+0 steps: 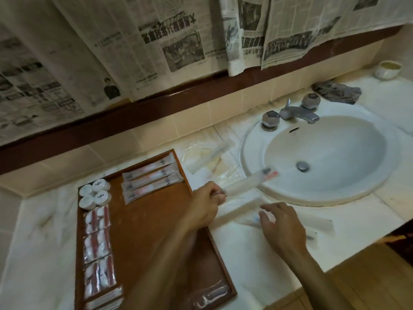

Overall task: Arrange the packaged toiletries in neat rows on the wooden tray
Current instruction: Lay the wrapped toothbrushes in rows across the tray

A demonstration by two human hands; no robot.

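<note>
A wooden tray [152,229] lies on the white counter at the left. It carries three long toothbrush packets [149,177] in a row at its far end, round white lidded tubs [95,193] in its far left corner, and several red-and-white packets [97,240] down its left side. My left hand [204,206] pinches one end of a long clear packet [248,182] that sticks out over the sink's rim. My right hand [282,224] hovers with relaxed fingers over more clear packets [312,222] on the counter.
A white sink [324,153] with a grey faucet [297,114] fills the right side. Loose clear packets [207,155] lie between tray and sink. A grey cloth [337,91] and a small bowl [387,69] sit at the back right. Newspaper covers the wall.
</note>
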